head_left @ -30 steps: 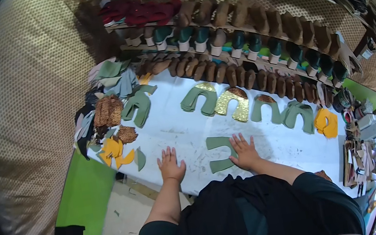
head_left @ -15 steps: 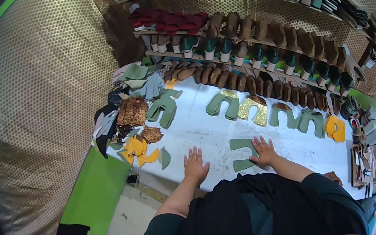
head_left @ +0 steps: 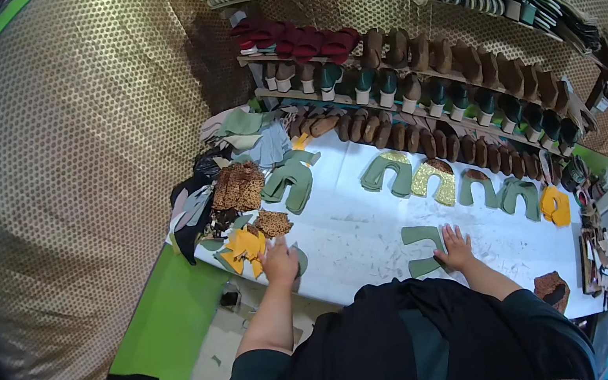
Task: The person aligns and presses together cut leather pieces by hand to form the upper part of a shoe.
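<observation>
My left hand is stretched to the left end of the table, over the edge of a green rounded piece. Its fingers look extended, with the tips beside yellow cut pieces and below a leopard-print piece. Spread flat, my right hand touches the closed, curved side of a green U-shaped piece, probably a shoe upper. That piece lies flat with its opening toward the left.
Along the back of the white table lie green U-shaped stacks, a gold glitter one and a yellow one. Fabric scraps heap at the far left. Shelves of shoe lasts rise behind.
My left hand has moved left from the table's middle to the yellow pieces. My right hand stays by the green U-shaped piece. The whole view has shifted slightly.
</observation>
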A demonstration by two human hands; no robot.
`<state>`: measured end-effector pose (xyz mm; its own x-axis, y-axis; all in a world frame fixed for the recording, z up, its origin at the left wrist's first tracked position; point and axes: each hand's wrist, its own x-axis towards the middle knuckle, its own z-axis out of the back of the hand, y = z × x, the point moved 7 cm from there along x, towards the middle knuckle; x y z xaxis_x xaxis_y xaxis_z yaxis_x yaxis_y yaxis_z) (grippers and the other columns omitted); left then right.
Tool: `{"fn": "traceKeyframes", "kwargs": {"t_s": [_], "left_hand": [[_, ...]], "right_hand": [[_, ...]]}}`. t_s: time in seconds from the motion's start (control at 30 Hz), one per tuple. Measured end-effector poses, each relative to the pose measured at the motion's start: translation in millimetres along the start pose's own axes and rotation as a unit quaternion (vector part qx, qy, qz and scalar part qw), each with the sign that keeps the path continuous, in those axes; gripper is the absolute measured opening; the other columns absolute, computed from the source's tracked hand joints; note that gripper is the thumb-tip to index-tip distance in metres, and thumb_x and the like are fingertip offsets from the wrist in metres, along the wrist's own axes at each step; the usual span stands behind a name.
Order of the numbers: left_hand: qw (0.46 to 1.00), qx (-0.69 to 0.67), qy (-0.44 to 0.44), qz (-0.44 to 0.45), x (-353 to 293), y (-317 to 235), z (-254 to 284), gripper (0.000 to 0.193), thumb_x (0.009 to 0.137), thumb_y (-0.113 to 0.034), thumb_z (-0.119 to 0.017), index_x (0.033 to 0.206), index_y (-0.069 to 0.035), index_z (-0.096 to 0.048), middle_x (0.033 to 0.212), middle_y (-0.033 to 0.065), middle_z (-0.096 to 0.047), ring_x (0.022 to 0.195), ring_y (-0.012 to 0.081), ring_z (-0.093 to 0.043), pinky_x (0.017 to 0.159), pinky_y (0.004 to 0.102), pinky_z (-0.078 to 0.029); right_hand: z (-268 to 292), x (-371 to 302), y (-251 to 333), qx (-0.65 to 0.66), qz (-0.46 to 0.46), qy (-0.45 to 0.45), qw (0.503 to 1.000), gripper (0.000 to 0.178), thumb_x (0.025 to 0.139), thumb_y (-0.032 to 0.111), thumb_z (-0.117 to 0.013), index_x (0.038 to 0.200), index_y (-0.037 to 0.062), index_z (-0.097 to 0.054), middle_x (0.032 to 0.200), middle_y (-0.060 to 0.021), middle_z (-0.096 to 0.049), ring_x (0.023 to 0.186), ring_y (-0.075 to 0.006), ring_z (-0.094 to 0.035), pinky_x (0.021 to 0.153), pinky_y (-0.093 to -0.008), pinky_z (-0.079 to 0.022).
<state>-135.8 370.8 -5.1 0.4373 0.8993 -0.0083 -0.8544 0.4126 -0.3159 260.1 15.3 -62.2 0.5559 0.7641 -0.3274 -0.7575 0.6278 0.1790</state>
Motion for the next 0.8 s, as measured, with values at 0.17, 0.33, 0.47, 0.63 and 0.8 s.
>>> {"fn": "traceKeyframes", "kwargs": {"t_s": [0.17,0.33,0.47,0.63,0.8], "left_hand": [[0.996,0.02,-0.051,0.066,27.3,30.5,21.2,0.052,0.091,-0.04,-0.06,0.14,-0.021,-0.058,0.164,0.0138,-0.022,0.152,0.0384,-0.008,0.117,0.0662,-0.003],[0.986,0.025,-0.034,0.163,53.0,38.5,15.4,0.057,0.089,-0.046,-0.061,0.14,-0.02,-0.058,0.167,0.0115,-0.012,0.153,0.0365,0.003,0.115,0.0688,0.001],[0.98,0.047,-0.068,0.183,72.0,53.5,12.3,0.07,0.087,-0.053,-0.062,0.147,-0.019,-0.049,0.167,0.0097,-0.01,0.153,0.0364,0.002,0.115,0.0694,-0.001],[0.974,0.058,-0.036,0.215,91.2,50.6,17.9,0.074,0.085,-0.058,-0.063,0.146,-0.018,-0.05,0.167,0.0106,-0.01,0.152,0.0407,0.0,0.115,0.0698,-0.004],[0.983,0.02,0.0,0.182,101.6,39.7,19.4,0.065,0.079,-0.05,-0.074,0.131,-0.014,-0.061,0.166,0.0105,-0.012,0.152,0.0422,-0.002,0.113,0.0706,-0.01]], "right_hand": [[-4.9,-22.3,-5.0,0.006,-0.038,0.006,0.999,0.095,0.09,0.071,-0.045,0.161,0.0172,-0.01,0.168,-0.0054,-0.007,0.154,-0.0307,-0.004,0.119,-0.0613,-0.007],[-12.6,-50.1,-14.1,0.018,-0.071,0.01,0.997,0.093,0.091,0.066,-0.048,0.161,0.0179,-0.01,0.168,-0.0058,-0.006,0.154,-0.0321,-0.003,0.119,-0.0626,-0.008],[-13.3,-63.7,-11.0,0.034,-0.097,0.031,0.994,0.09,0.092,0.066,-0.045,0.161,0.0204,-0.008,0.168,-0.0037,-0.003,0.154,-0.0301,0.001,0.12,-0.061,-0.004],[-14.7,-71.3,-12.6,0.038,-0.127,0.048,0.99,0.09,0.092,0.067,-0.044,0.161,0.0224,-0.007,0.168,-0.0033,-0.001,0.155,-0.0298,0.002,0.119,-0.0622,-0.003],[-17.7,-73.7,-14.2,0.039,-0.14,0.045,0.988,0.09,0.092,0.068,-0.044,0.161,0.023,-0.007,0.168,-0.004,0.0,0.154,-0.0303,0.003,0.119,-0.0632,-0.003]]}}
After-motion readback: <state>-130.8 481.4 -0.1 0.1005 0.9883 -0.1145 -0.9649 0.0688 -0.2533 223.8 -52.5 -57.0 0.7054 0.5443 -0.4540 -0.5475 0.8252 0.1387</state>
